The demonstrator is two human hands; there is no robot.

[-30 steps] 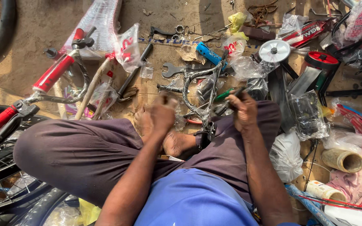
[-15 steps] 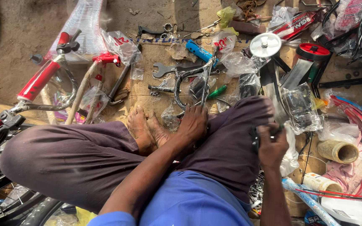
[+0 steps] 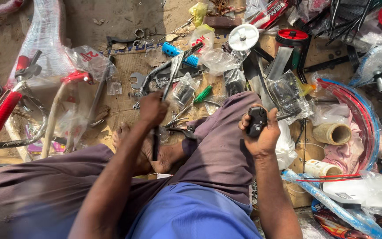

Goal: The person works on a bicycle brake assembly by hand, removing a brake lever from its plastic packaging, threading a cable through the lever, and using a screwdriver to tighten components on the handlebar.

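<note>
While the person sits cross-legged on the ground with bare feet (image 3: 155,155) tucked in front, the left hand (image 3: 152,109) is closed in a fist around a long dark metal bar (image 3: 163,98) that slants from above the feet up toward the parts lying on a sheet of brown cardboard (image 3: 120,104). The right hand (image 3: 261,132) is raised over the right knee and grips a small black plastic bicycle part (image 3: 257,120), fingers wrapped round its lower end so that its top shows above the thumb. Just beyond the left hand lie an open-ended spanner (image 3: 138,80), a green-handled screwdriver (image 3: 203,93) and a blue ribbed handlebar grip (image 3: 172,49). Pliers (image 3: 183,129) with dark handles rest against the purple trouser leg, near the feet. Left of the cardboard stands a red bicycle frame (image 3: 3,110) partly wrapped in clear plastic. Further out, a round white disc (image 3: 243,37) sits beside a red-and-black round tin (image 3: 292,37). To the right of the right hand are a roll of brown tape (image 3: 332,133) and a red wheel rim (image 3: 361,110) with a blue edge, half under plastic bags.
</note>
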